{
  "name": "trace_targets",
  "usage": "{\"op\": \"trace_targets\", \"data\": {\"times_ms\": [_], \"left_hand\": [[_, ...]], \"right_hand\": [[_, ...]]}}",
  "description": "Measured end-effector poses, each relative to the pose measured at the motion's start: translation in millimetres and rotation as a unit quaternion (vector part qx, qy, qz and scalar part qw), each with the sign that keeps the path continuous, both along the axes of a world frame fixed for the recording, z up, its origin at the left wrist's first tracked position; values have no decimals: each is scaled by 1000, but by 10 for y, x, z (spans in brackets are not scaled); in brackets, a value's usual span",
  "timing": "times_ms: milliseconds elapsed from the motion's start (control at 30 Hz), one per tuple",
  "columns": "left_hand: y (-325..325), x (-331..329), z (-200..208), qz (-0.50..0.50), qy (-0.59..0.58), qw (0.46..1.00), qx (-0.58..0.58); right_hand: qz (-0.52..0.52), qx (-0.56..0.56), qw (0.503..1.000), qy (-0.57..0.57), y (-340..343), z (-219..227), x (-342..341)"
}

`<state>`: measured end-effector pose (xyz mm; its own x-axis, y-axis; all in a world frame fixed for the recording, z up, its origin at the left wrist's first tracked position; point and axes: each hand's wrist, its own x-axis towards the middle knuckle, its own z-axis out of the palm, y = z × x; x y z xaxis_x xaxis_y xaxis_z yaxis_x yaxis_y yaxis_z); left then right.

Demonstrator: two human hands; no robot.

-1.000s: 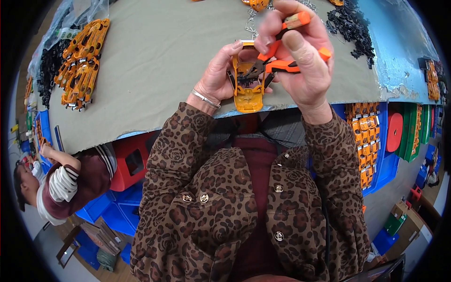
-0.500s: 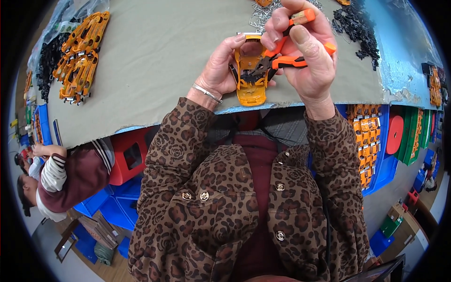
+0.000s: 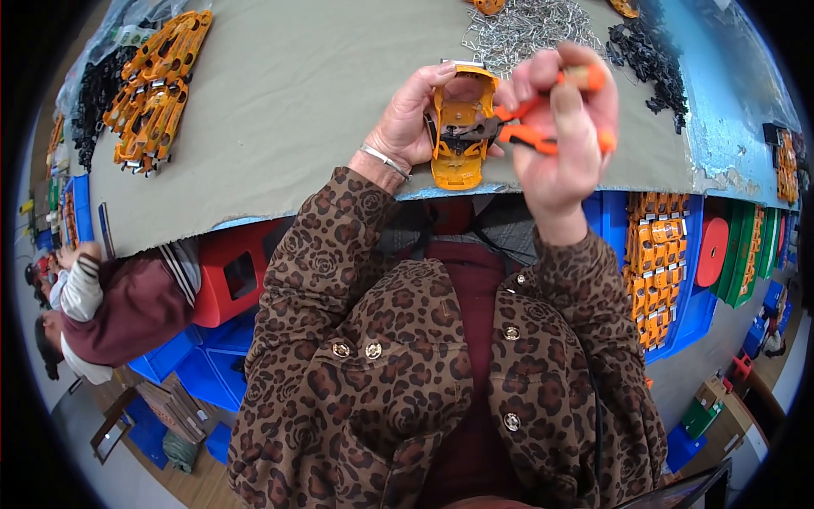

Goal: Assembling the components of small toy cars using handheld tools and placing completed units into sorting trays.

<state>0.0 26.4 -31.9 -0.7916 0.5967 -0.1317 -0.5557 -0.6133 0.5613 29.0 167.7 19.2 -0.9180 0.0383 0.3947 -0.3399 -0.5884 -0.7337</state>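
Observation:
My left hand (image 3: 409,119) is closed round the left side of an orange toy car body (image 3: 459,174), holding it hollow side up above the table's near edge. Black parts sit across the middle of the shell. In my right hand (image 3: 566,136) is a pair of pliers (image 3: 527,137) with orange and black handles. Their dark jaws reach inside the shell at the black parts; what exactly they grip is too small to tell. The right fingers are slightly blurred.
Beyond my hands lie a heap of metal pins (image 3: 534,34) and a pile of black parts (image 3: 651,68). Stacked orange car bodies (image 3: 157,93) are at the left. A blue crate (image 3: 691,314) of car bodies stands below right. A co-worker (image 3: 127,297) sits at the left.
The pliers have turned to lie flatter, and my right hand has shifted slightly right and down. The car body remains in my left hand, tilted slightly differently. The view has shifted a little.

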Motion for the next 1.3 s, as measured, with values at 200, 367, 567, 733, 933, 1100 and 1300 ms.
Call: {"op": "trace_targets", "data": {"times_ms": [200,367,567,733,933,1100,1300], "left_hand": [[23,-70,67,-5,7,1000,-11],[-11,-65,-145,78,19,974,-213],[63,91,-36,86,42,983,-159],[-110,3,181,166,4,975,-145],[-1082,-857,-106,528,41,843,-92],[-1510,-786,-221,633,215,341,-662],[-523,935,392,-33,473,725,-499]], "right_hand": [[-93,48,988,114,-126,-90,317],[-44,-15,994,98,-215,-88,322],[-79,33,987,135,-184,-108,411],[-63,-22,990,126,-5,336,257],[-241,252,915,201,548,189,212],[-287,571,725,256,1038,-128,104],[-250,700,619,255,1351,-366,111]]}}
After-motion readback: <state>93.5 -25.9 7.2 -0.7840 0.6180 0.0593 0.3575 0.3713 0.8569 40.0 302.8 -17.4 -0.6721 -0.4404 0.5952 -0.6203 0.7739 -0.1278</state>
